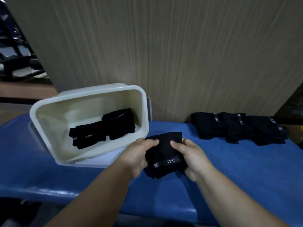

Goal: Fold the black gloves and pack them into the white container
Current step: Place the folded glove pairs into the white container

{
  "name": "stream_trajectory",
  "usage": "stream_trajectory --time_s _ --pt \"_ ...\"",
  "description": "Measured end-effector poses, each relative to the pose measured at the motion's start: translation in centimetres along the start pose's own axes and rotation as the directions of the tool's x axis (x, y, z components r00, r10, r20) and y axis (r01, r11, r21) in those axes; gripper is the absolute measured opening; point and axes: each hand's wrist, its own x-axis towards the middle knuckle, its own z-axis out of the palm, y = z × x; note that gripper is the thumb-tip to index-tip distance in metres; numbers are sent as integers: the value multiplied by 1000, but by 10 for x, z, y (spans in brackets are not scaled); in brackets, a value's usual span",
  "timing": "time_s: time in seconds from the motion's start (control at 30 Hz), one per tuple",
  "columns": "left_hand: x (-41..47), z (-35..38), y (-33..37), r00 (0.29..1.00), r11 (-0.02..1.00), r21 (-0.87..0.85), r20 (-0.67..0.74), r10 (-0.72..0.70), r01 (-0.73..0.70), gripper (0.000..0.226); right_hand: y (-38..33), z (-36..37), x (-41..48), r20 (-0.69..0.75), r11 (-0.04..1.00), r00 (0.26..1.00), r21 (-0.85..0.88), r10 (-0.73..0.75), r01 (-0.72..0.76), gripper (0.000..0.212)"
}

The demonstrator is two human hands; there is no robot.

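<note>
A folded black glove (pixel 164 152) with a "5.11" wrist strap hangs just above the blue surface, held between both hands. My left hand (pixel 138 155) grips its left edge, thumb on top. My right hand (pixel 190 154) grips its right edge, thumb pressed on the fabric. Just left of the hands stands the white container (pixel 49 112), tilted with its opening toward me. Inside it lie two folded black gloves (pixel 105 128) side by side. A row of unfolded black gloves (pixel 237 126) lies at the back right.
The blue padded surface (pixel 237 169) runs across the view, its front edge near my forearms. A beige wood-grain panel (pixel 180 54) rises right behind the container and the gloves. A white lid (pixel 105 158) lies under the container. Dark furniture shows far left.
</note>
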Motion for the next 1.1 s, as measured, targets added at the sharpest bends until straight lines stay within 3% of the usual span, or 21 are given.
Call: stream_trajectory --time_s 0.13,0.3,0.5,0.6,0.77,0.93,1.1 --pt "-6 -19 0 1000 999 31 -7 17 -17 35 12 21 -2 -58 998 997 36 -41 43 7" --pt "-11 -40 5 983 994 54 -151 102 -95 27 24 50 -2 -42 996 997 62 -61 64 7" --pt "-19 -62 21 924 972 -26 -318 212 -232 11 21 86 9 117 987 990 -131 -76 91 19" --pt "-23 -77 31 890 959 -49 -387 241 -281 19 17 109 20 183 975 980 -190 -79 114 14" --pt "-19 -103 48 824 936 -22 -482 297 -350 7 15 150 46 143 937 980 -301 -140 178 11" --pt "-18 -124 58 806 918 -17 -484 340 -397 31 11 191 71 119 836 964 -481 -236 264 15" --pt "-9 -144 64 743 915 54 -565 358 -400 39 6 225 89 142 688 948 -658 -286 306 17"
